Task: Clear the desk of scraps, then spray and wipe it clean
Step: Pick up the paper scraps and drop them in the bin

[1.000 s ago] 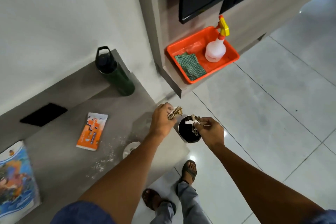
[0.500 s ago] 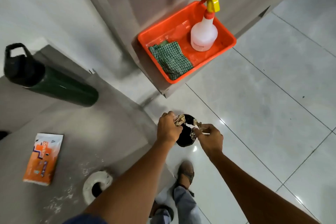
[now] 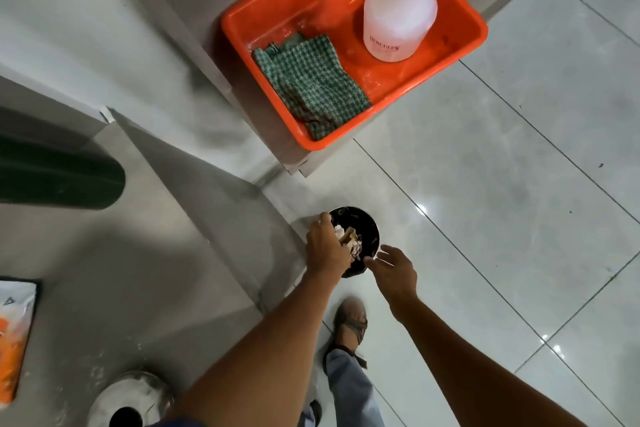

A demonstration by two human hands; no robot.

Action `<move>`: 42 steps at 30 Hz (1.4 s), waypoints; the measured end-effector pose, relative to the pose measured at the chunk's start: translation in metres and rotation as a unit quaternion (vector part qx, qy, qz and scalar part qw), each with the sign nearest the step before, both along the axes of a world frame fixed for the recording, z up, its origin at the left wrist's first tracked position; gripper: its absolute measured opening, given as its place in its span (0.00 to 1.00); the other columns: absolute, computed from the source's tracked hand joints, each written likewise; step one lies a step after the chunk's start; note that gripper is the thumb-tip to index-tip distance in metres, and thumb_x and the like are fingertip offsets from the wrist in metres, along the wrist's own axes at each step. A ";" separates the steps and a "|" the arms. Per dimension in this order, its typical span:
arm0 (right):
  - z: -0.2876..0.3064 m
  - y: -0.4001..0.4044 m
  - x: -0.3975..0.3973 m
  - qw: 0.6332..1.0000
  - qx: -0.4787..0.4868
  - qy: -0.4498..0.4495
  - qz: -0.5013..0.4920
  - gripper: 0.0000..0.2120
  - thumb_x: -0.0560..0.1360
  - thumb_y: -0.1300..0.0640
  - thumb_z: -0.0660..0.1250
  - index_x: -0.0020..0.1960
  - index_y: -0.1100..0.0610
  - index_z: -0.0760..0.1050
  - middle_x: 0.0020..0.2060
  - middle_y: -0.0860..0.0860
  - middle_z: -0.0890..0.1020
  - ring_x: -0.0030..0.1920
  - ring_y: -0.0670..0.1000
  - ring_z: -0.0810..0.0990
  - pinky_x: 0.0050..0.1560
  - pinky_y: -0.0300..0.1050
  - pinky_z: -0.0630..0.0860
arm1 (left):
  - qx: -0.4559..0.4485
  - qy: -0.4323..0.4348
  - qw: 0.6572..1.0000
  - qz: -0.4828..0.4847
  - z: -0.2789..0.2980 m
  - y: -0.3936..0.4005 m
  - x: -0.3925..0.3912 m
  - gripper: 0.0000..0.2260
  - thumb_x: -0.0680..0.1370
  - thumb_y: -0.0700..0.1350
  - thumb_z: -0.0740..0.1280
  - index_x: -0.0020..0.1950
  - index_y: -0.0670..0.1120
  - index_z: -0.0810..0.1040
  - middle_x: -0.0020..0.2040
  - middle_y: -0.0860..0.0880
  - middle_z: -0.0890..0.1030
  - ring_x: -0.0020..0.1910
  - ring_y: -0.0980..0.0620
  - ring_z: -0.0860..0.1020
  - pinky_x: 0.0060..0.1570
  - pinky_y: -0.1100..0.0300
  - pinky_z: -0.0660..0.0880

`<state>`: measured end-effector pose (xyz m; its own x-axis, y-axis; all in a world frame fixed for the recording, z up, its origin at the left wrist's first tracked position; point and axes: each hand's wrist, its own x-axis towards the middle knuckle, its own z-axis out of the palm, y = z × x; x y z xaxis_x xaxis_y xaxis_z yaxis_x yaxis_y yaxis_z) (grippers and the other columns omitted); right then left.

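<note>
My left hand (image 3: 327, 248) hovers over a small black bin (image 3: 367, 229) on the floor, closed around crumpled paper scraps (image 3: 349, 237). My right hand (image 3: 393, 267) is at the bin's near rim with fingers spread and nothing in it. The grey desk (image 3: 121, 253) lies to the left, with white dust near its front edge. On a shelf behind, an orange tray (image 3: 464, 45) holds a white spray bottle (image 3: 398, 17) and a green checked cloth (image 3: 311, 87).
A dark green bottle (image 3: 59, 180) lies at the left on the desk. An orange packet (image 3: 14, 333) sits at the left edge. A round cable hole (image 3: 128, 402) is in the desk front. My sandalled foot (image 3: 349, 322) stands on the tiled floor.
The camera has tilted down and closer to the bin. My right hand has let its scraps go and opened; my left hand has moved over the bin with its scraps.
</note>
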<state>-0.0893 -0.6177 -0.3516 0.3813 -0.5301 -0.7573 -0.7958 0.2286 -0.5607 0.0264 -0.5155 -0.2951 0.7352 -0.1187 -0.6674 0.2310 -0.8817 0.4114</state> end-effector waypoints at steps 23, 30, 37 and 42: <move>0.099 0.033 0.019 0.956 -0.148 -0.038 0.249 0.29 0.79 0.51 0.78 0.77 0.56 0.76 0.69 0.55 0.84 0.68 0.57 0.83 0.67 0.53 0.81 | -0.011 -0.069 0.995 -0.069 0.113 0.043 0.014 0.30 0.86 0.53 0.67 0.85 0.46 0.64 0.79 0.41 0.73 0.79 0.41 0.70 0.76 0.44 0.74; 0.163 0.064 0.022 0.928 -0.187 -0.090 0.310 0.35 0.81 0.43 0.74 0.82 0.53 0.70 0.75 0.56 0.80 0.73 0.59 0.80 0.71 0.56 0.80 | -0.026 -0.136 0.988 -0.069 0.175 0.090 0.008 0.29 0.87 0.57 0.64 0.86 0.47 0.63 0.80 0.43 0.72 0.80 0.42 0.70 0.78 0.45 0.71; 0.217 0.140 0.024 0.871 -0.257 -0.154 0.390 0.42 0.80 0.24 0.58 0.87 0.47 0.62 0.84 0.52 0.69 0.86 0.57 0.63 0.84 0.62 0.63 | 0.011 -0.218 0.975 -0.032 0.223 0.185 -0.008 0.29 0.87 0.62 0.60 0.85 0.50 0.66 0.82 0.46 0.72 0.81 0.45 0.70 0.80 0.49 0.69; 0.239 0.203 0.022 0.789 -0.309 -0.215 0.485 0.43 0.79 0.23 0.55 0.87 0.45 0.59 0.87 0.48 0.63 0.88 0.54 0.55 0.87 0.61 0.54 | 0.046 -0.244 0.969 -0.014 0.238 0.258 -0.015 0.28 0.87 0.60 0.60 0.86 0.50 0.65 0.85 0.47 0.67 0.84 0.46 0.64 0.84 0.52 0.59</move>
<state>-0.0674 -0.4149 -0.1128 0.9862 -0.0475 -0.1588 -0.1337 -0.7944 -0.5926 0.0111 -0.2576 -0.0568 0.9629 -0.1005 -0.2503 0.0038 -0.9228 0.3853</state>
